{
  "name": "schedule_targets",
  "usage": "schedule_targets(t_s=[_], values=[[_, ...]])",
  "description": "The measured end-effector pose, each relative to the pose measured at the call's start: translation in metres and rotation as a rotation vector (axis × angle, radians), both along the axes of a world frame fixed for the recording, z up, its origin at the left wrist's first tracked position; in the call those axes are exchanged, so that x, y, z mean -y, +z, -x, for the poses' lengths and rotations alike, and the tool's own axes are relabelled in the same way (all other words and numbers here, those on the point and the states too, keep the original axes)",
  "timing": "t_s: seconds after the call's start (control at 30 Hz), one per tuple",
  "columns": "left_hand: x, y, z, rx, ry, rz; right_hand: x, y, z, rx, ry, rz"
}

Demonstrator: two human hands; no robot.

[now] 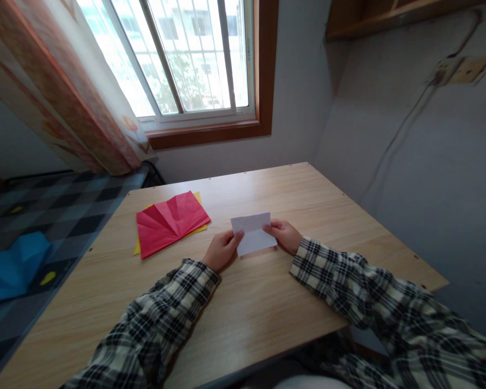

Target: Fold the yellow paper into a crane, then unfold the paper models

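Both hands hold a small white sheet of paper (254, 237) above the table, tilted so its face shows to me. My left hand (222, 249) pinches its left edge, thumb on the front. At the right edge, my right hand (285, 234) grips it the same way, with the thumb across the front. The fingers behind the paper are hidden. I cannot tell whether the paper is folded in layers. To the left lies a creased red paper (172, 219) on top of yellow paper (201, 229), apart from both hands.
The wooden table (243, 313) has its far edge near the wall below a window (186, 59). On the left, blue folded paper (14, 265) lies on a dark checked cloth (85, 197). A curtain (85, 97) hangs beside the window. A cable (400, 129) runs down the right wall.
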State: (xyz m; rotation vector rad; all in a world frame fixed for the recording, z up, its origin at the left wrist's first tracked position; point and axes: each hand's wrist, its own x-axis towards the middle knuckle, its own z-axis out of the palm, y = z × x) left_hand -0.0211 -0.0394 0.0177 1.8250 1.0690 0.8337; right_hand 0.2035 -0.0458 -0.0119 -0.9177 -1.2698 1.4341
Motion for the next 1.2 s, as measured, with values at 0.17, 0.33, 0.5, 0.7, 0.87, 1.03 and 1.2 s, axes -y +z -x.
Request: schedule_targets(t_s=[0.17,0.33,0.5,0.7,0.87,1.03,1.2], values=[[-0.0008,0.0002,-0.0004,0.03,0.065,-0.033,0.0008,0.0007,0.0003,-0.024,0.074,0.044],[-0.005,-0.0018,-0.0003,0.099,0.122,-0.01,0.0023,0.0014,-0.0006,0.001,0.14,0.077],[-0.0052,-0.0008,0.0004,0.12,0.075,0.036,0.0008,-0.0018,-0.0015,0.006,0.094,0.1],[-0.0005,0.0048,0.0005,-0.019,-0.007,-0.015,-0.0021,-0.0038,-0.0021,-0.043,0.02,0.13],[-0.0025,0.0028,0.0003,-0.042,0.04,-0.115,-0.0022,-0.0024,-0.0018,-0.066,0.03,0.16],[-0.0037,0.0031,0.0012,-0.04,0.096,-0.097,-0.0012,0.0002,-0.0014,-0.071,0.049,0.172],[-0.0043,0.0017,0.0021,-0.003,0.138,-0.088,-0.0002,0.0002,-0.0014,-0.038,0.066,0.116]])
